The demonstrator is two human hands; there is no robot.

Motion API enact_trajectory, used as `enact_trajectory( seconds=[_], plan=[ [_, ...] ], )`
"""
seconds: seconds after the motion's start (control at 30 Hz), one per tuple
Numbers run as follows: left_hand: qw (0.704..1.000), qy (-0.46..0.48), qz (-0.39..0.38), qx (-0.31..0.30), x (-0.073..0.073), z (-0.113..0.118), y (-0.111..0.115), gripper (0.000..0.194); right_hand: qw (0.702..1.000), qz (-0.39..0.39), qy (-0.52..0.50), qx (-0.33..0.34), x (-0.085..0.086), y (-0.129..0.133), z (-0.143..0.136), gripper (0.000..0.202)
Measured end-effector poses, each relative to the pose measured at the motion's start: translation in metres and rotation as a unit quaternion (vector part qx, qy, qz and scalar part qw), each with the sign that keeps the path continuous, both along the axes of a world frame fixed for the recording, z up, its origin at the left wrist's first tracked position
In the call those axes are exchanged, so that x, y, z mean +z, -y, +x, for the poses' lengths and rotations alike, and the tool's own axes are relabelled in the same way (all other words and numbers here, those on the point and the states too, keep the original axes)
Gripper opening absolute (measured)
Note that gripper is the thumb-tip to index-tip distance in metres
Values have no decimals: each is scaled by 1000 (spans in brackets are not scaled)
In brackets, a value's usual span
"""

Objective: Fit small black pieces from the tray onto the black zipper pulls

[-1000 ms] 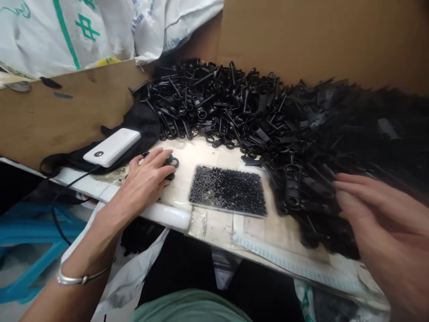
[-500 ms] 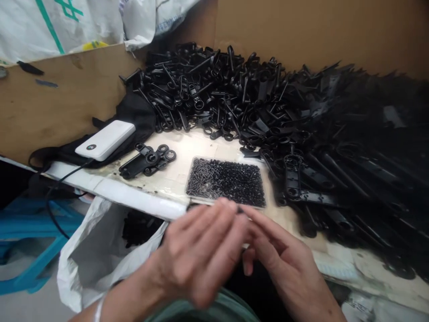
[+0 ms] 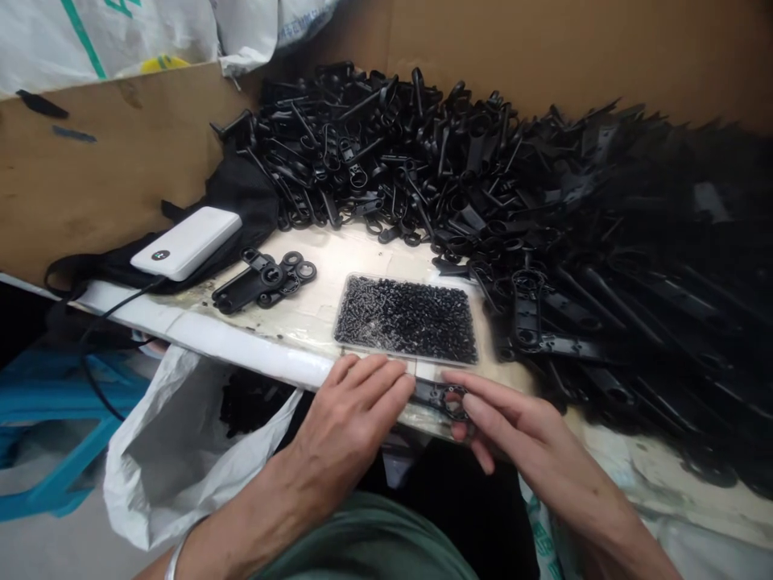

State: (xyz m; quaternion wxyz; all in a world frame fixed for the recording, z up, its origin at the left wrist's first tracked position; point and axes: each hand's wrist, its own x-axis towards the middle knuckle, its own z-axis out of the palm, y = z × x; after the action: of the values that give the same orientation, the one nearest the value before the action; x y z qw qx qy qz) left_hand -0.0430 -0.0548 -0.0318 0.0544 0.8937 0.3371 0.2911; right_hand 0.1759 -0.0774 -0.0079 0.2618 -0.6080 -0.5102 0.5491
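A flat black plastic arm piece (image 3: 436, 392) with a ring-shaped end lies level between my hands, at the table's front edge. My right hand (image 3: 531, 435) pinches the ring end between thumb and fingers. Over the left end of the piece, the fingers of my left hand (image 3: 356, 411) are closed together, hiding that end. Just beyond my hands stands a shallow clear tray (image 3: 406, 354) holding many tiny parts, black on the right and metallic-looking on the left.
A large heap of black plastic pieces (image 3: 386, 161) spreads along the back and right. Left on the table (image 3: 338, 250) are a small group of black parts (image 3: 266, 280) and a white power bank (image 3: 187, 242) with a cable. Below hangs a white sack (image 3: 163, 467), beside a blue stool (image 3: 54, 451).
My hands, earlier blurred and overlapping, have moved apart and lower onto the table edge. The black arm piece now shows between them. The view has shifted slightly.
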Motion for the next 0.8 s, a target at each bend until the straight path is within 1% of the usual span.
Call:
enact_trajectory(
  seconds=[0.07, 0.17, 0.3, 0.4, 0.47, 0.6, 0.67, 0.73, 0.8],
  plan=[
    [1000, 9, -13, 0, -4, -1, -1, 22, 1000, 9, 18, -2, 2, -2, 1, 48],
    [999, 30, -20, -4, -6, 2, -3, 21, 998, 39, 44, -28, 4, -3, 3, 44],
    [999, 38, -25, -14, -3, 6, -7, 21, 990, 88, 103, -47, 3, 0, 8, 37],
    [999, 34, -33, -21, 1, 7, -11, 18, 981, 109, 151, -48, 1, 2, 12, 33],
    [998, 33, -40, -25, 3, 8, -12, 15, 974, 127, 182, -40, 0, 2, 14, 31],
    [997, 35, -58, -30, 5, 9, -13, 10, 943, 223, 248, -5, 1, 2, 15, 23],
    [997, 40, -61, -34, 5, 9, -13, 9, 929, 257, 266, 18, 3, 1, 14, 19],
    [997, 43, -60, -36, 5, 9, -13, 7, 927, 261, 265, 43, 4, 1, 11, 16],
    [996, 47, -61, -38, 4, 9, -14, 6, 930, 247, 265, 66, 4, 2, 6, 16]
  ],
)
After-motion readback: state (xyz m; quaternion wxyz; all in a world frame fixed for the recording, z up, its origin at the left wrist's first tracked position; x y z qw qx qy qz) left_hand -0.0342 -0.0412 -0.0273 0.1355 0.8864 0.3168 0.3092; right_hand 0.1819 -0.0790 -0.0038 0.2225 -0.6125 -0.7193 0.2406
